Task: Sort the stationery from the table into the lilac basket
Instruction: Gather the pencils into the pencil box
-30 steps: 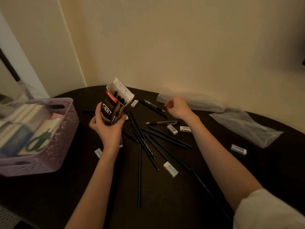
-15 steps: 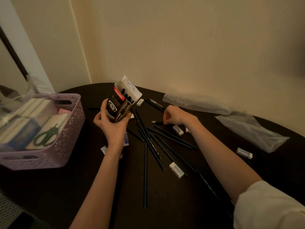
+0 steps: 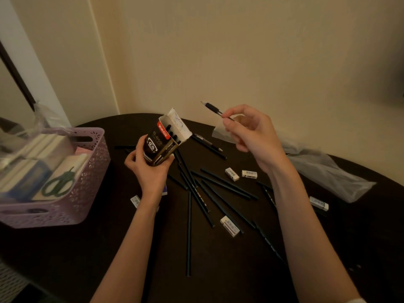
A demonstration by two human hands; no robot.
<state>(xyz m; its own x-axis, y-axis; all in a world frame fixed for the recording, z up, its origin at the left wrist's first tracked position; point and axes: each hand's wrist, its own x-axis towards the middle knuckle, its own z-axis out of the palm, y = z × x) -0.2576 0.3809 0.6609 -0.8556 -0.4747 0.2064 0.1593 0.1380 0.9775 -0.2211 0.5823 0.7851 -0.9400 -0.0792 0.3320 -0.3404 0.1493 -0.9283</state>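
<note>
My left hand (image 3: 147,169) grips an open black pen box (image 3: 162,139) with a red label, tilted, with several pens inside. To its right, my right hand (image 3: 251,132) is raised above the table and pinches a black pen (image 3: 212,107), tip pointing up-left toward the box. Several dark pencils (image 3: 205,193) lie scattered on the dark table (image 3: 109,248) between my arms. White erasers (image 3: 232,173) lie among them. The lilac basket (image 3: 87,178) stands at the left, holding green scissors (image 3: 57,186) and boxes.
A clear plastic bag (image 3: 332,171) lies at the back right by the wall. One more eraser (image 3: 318,203) rests at the right, another eraser (image 3: 229,225) in front. Two pens (image 3: 207,144) lie behind the box. The wall runs close behind the table.
My right hand picked a pen up off the table and lifted it toward the box. The left hand kept holding the box, shifting slightly.
</note>
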